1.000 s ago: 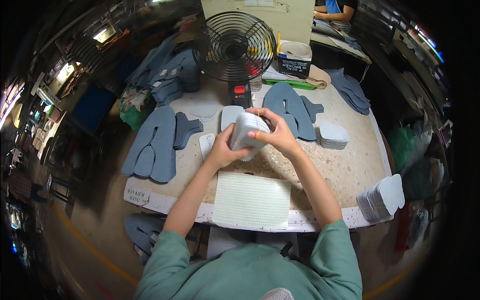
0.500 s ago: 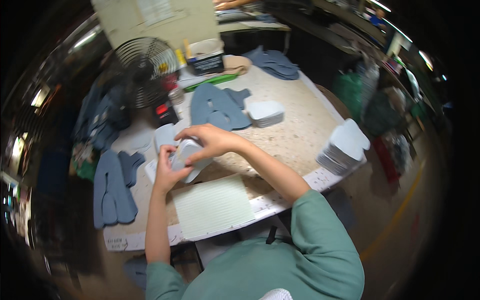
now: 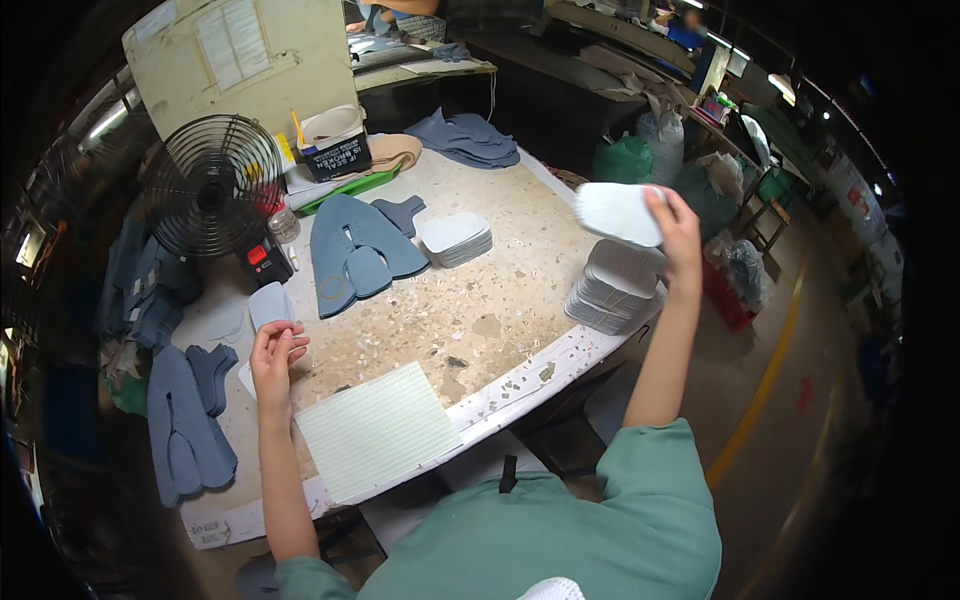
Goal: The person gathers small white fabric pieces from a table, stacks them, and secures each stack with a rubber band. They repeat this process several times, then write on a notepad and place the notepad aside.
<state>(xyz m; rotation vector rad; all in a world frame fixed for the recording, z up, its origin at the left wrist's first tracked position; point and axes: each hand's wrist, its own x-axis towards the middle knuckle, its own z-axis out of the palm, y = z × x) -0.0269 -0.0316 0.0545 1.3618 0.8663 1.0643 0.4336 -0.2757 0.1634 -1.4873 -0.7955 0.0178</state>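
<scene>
Chipped worktable [image 3: 430,330], dim workshop [image 3: 765,360], pale stack [image 3: 612,212] in right hand [image 3: 678,232].

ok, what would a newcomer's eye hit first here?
Probably the right hand, holding up a white stack near the taller stack at the right edge of the table. Next, the black fan at the back left, then the big blue-grey cutout just right of it.
</scene>
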